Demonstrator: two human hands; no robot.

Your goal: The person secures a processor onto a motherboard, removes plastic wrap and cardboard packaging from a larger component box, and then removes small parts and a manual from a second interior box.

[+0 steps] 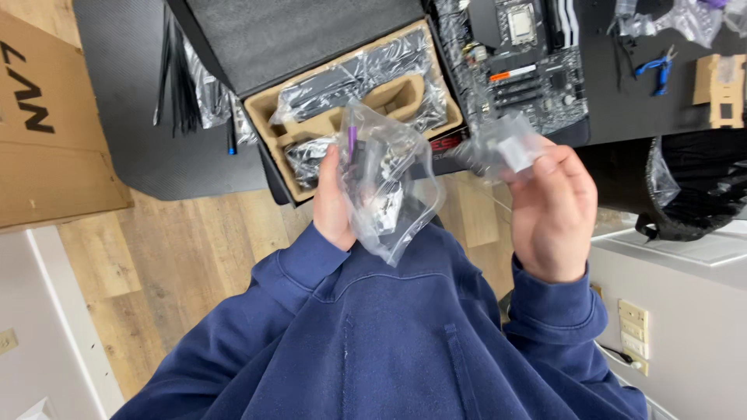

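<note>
A clear plastic bag (387, 187), crumpled and holding small parts and a purple-tipped piece, is being held up by the left hand (333, 204), whose thumb and fingers are being pressed together on the bag's left edge. A smaller clear packet (504, 150) with a white rectangular label is being pinched between the fingertips of the right hand (551, 211). Both bags are being held above blue sleeves, in front of an open box with a tan cardboard tray (352, 109), where black parts wrapped in clear film are lying. A motherboard (523, 68) is lying to the right of the tray on a black mat. A brown cardboard carton (48, 128) with black lettering is standing at the left on the wood floor. Blue-handled pliers (656, 70) are lying at the upper right.
</note>
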